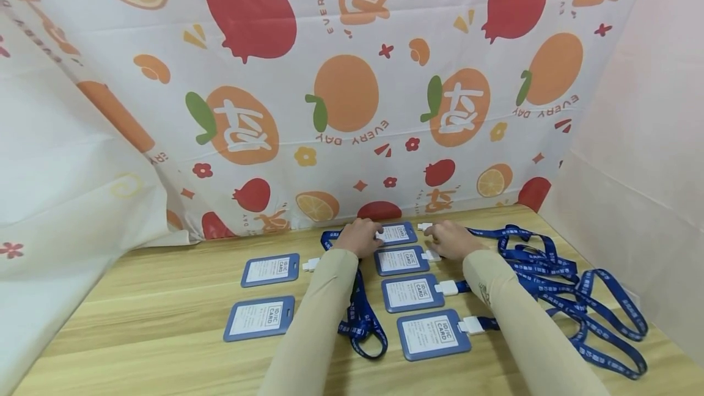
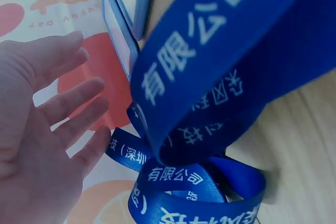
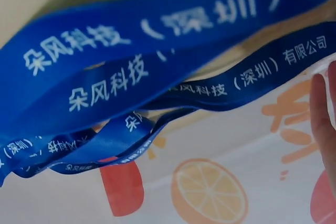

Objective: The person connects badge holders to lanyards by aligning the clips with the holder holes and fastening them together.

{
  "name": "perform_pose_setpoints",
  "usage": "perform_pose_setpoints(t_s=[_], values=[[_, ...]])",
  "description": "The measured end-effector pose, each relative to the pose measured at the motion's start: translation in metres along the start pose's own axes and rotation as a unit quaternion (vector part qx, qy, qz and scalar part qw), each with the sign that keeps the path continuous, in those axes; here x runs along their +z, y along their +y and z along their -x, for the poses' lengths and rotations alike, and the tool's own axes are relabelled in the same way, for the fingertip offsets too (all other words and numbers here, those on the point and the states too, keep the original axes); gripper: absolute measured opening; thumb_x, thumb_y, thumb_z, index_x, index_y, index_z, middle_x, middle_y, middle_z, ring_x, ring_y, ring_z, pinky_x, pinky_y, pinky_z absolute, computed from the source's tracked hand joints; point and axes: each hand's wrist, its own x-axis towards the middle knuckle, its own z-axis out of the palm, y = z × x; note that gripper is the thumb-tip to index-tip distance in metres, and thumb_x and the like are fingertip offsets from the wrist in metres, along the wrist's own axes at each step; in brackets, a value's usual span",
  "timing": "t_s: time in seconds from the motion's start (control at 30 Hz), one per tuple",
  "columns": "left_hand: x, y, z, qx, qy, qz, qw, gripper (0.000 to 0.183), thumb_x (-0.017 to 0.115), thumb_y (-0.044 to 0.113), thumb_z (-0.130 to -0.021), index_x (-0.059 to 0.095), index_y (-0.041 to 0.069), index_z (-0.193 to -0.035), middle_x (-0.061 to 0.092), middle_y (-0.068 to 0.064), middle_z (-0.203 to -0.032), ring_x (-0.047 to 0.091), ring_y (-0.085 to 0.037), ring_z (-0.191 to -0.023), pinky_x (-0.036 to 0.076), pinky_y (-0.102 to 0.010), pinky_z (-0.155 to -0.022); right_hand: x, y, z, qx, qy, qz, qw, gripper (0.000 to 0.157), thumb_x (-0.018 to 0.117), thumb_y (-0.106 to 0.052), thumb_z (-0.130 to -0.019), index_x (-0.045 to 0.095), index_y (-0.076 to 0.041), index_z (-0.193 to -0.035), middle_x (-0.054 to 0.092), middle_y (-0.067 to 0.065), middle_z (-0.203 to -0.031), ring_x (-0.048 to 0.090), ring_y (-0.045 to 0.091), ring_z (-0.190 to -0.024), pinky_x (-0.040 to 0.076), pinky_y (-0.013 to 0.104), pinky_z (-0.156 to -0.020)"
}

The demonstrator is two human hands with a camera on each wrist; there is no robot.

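Blue ID card holders lie flat on the wooden table, several of them in a column, the farthest card holder near the back. My left hand is at its left edge; in the left wrist view the left hand shows its fingers apart, with nothing between them, beside a loose blue lanyard. My right hand has its fingertips at a white lanyard clip, which lies apart from the farthest holder. Only a few extended fingers show in the right wrist view, beyond the blue lanyard straps.
Two more card holders lie on the left, one with a white clip near it. Looped lanyards spread over the right of the table. A fruit-printed curtain hangs along the back edge.
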Motion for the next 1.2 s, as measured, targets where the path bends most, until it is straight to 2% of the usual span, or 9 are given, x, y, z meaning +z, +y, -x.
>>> perform_pose_setpoints(t_s=[0.23,0.43,0.57,0.7,0.87,1.07,1.2], values=[[0.0,0.001,-0.008,0.006,0.005,-0.008,0.9999,0.028,0.07,0.017,-0.098,0.072,0.008,-0.124,0.068,-0.008,-0.126,0.062,-0.023,-0.11,0.049,-0.042,-0.102,-0.001,-0.001,-0.003,0.02,0.011,0.015,1.0,0.026,0.069,-0.006,-0.094,0.072,0.004,-0.118,0.07,0.018,-0.119,0.065,0.035,-0.114,0.052,0.048,-0.097],[0.001,0.001,-0.012,-0.013,-0.008,-0.001,0.9999,0.037,0.067,0.018,-0.1,0.064,0.006,-0.134,0.062,-0.013,-0.133,0.056,-0.026,-0.122,0.045,-0.041,-0.107,-0.001,-0.003,-0.012,0.006,0.058,0.059,0.997,0.022,0.07,-0.002,-0.088,0.076,0.002,-0.109,0.071,0.017,-0.109,0.066,0.034,-0.105,0.053,0.048,-0.094],[0.005,0.001,-0.016,-0.02,-0.015,0.0,0.9997,0.04,0.066,0.018,-0.101,0.06,0.005,-0.138,0.06,-0.014,-0.135,0.057,-0.026,-0.122,0.045,-0.042,-0.108,-0.003,-0.005,-0.016,0.033,0.075,0.104,0.991,0.026,0.073,-0.005,-0.088,0.073,0.003,-0.113,0.066,0.021,-0.119,0.061,0.037,-0.114,0.051,0.051,-0.098],[0.01,0.001,-0.018,-0.027,-0.018,-0.003,0.9995,0.04,0.067,0.017,-0.1,0.06,0.004,-0.138,0.06,-0.014,-0.137,0.057,-0.026,-0.121,0.045,-0.043,-0.108,-0.006,-0.006,-0.018,0.058,0.072,0.135,0.986,0.037,0.071,-0.007,-0.092,0.065,0.004,-0.127,0.059,0.024,-0.133,0.051,0.041,-0.128,0.046,0.055,-0.103],[0.018,0.0,-0.017,-0.043,-0.03,-0.003,0.9986,0.04,0.064,0.015,-0.101,0.06,0.004,-0.14,0.057,-0.013,-0.142,0.056,-0.026,-0.127,0.045,-0.043,-0.108,-0.005,-0.002,-0.019,0.067,0.066,0.131,0.987,0.043,0.067,-0.005,-0.094,0.059,0.006,-0.134,0.056,0.026,-0.137,0.052,0.041,-0.129,0.045,0.053,-0.105],[0.027,-0.005,-0.016,-0.033,-0.022,-0.033,0.9987,0.028,0.067,0.016,-0.1,0.07,0.003,-0.124,0.068,-0.011,-0.122,0.062,-0.021,-0.099,0.053,-0.037,-0.097,-0.001,-0.001,-0.021,0.083,0.019,0.093,0.992,0.046,0.064,-0.001,-0.093,0.056,0.006,-0.137,0.055,0.027,-0.139,0.052,0.042,-0.129,0.043,0.052,-0.108],[0.029,-0.007,-0.016,-0.015,-0.008,-0.061,0.998,0.023,0.068,0.014,-0.098,0.074,0.003,-0.117,0.07,-0.01,-0.115,0.063,-0.019,-0.092,0.055,-0.036,-0.091,-0.002,0.001,-0.025,0.096,0.01,0.078,0.992,0.046,0.063,-0.001,-0.094,0.054,0.006,-0.139,0.055,0.027,-0.14,0.05,0.042,-0.131,0.041,0.052,-0.11]])
